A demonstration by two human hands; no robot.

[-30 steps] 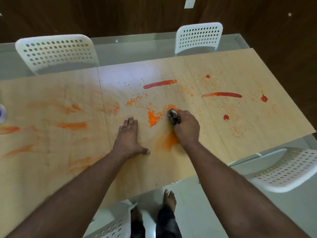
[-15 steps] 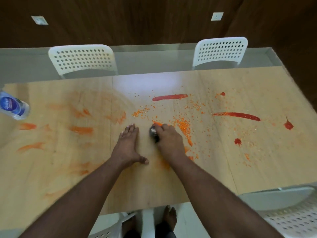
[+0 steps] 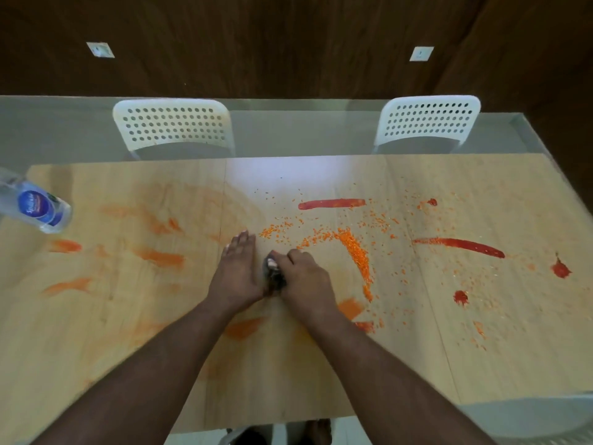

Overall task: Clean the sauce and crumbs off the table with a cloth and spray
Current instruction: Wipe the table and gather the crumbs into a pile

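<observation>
The cloth (image 3: 273, 277) is sitting near the middle of the frame, bunched up small and dark on the table (image 3: 288, 380). The right hand (image 3: 305, 281) is curling its fingers around the cloth and pressing it down on the wood. The left hand (image 3: 237, 271) is lying flat just beside it, fingers straight and together, palm down on the table, gripping nothing. The two hands are almost touching, with the cloth between them.

Just right of the right hand, a thick curved line of orange crumbs (image 3: 354, 248) is running down the table, and more crumbs are lying scattered above and to the right. A long red sauce streak (image 3: 332, 203) is lying above the crumbs. Another red streak (image 3: 462, 245) is lying further right, with two red blobs (image 3: 560, 269) near the right edge of the table. To the left of the hands, faint orange smears (image 3: 158, 256) are showing on the wood.

The spray bottle (image 3: 35, 208) is lying tilted at the left edge of the frame, well apart from the hands.

The table's near edge is running along the bottom of the frame, under the arms. Its far edge is meeting a glass strip (image 3: 305, 133), and two white chairs (image 3: 175, 126) are standing behind it. There is bare wood below the hands, near the bottom edge.
</observation>
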